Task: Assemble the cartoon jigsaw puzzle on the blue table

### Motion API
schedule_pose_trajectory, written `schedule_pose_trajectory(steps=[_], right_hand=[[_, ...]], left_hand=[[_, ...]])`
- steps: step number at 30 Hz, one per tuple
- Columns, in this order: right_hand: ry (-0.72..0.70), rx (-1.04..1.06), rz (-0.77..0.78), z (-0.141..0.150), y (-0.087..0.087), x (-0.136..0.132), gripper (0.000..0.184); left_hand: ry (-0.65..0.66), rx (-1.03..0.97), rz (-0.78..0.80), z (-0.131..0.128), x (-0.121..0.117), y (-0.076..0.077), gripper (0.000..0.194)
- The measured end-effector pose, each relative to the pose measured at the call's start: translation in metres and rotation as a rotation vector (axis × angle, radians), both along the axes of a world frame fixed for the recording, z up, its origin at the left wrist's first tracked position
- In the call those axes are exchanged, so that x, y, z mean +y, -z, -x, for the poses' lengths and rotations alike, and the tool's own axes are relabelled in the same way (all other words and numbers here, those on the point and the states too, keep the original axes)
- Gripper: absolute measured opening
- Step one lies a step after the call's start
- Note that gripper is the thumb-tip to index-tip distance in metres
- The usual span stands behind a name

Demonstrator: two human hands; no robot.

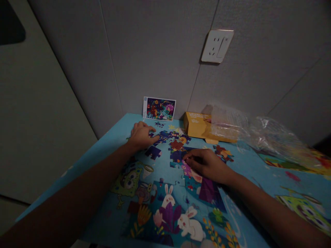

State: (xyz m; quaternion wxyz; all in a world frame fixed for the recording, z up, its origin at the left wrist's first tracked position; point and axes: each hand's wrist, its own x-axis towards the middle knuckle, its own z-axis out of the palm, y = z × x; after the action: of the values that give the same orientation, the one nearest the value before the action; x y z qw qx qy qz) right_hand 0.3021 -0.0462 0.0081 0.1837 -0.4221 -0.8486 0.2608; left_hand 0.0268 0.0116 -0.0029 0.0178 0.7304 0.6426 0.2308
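Observation:
A partly joined jigsaw puzzle with white rabbits and plants lies on the blue patterned table cover. My right hand is over its upper right part, thumb and fingertips closed on a pink-purple puzzle piece at the edge of the joined section. My left hand rests farther back on the left, thumb apart from the fingers, beside loose dark blue puzzle pieces. Some pieces under that palm are hidden. Orange-brown pieces lie between the two hands.
Against the wall leans a small picture card. A yellow box stands right of it, partly covered by a clear plastic bag. Loose brown pieces lie past my right hand. A socket is on the wall.

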Motion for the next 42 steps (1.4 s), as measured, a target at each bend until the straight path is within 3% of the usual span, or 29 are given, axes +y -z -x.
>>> schedule_pose_trajectory(steps=[3, 13, 19, 25, 30, 36, 42], right_hand=[[-0.003, 0.004, 0.000, 0.000, 0.000, 0.000, 0.023], [-0.001, -0.001, -0.013, -0.001, -0.001, 0.000, 0.024], [-0.002, 0.001, -0.003, -0.001, 0.001, 0.000, 0.024], [0.000, -0.001, -0.003, -0.001, 0.001, 0.000, 0.024], [0.003, 0.032, 0.002, 0.002, 0.000, -0.001, 0.026], [0.003, 0.102, -0.062, 0.008, -0.004, -0.010, 0.033], [-0.003, 0.133, -0.035, 0.009, -0.004, -0.013, 0.037]], left_hand=[[0.070, 0.062, 0.077, -0.001, -0.002, 0.003, 0.056], [0.139, 0.016, -0.019, 0.000, -0.002, -0.002, 0.038], [0.140, -0.215, -0.051, 0.003, 0.003, -0.003, 0.023], [0.129, -0.352, -0.234, 0.002, -0.001, -0.011, 0.022], [0.363, -0.491, -0.211, -0.013, -0.016, -0.016, 0.025], [0.785, -0.353, -0.040, -0.039, -0.043, -0.010, 0.021], [0.889, -0.371, -0.015, -0.042, -0.050, -0.007, 0.016]])
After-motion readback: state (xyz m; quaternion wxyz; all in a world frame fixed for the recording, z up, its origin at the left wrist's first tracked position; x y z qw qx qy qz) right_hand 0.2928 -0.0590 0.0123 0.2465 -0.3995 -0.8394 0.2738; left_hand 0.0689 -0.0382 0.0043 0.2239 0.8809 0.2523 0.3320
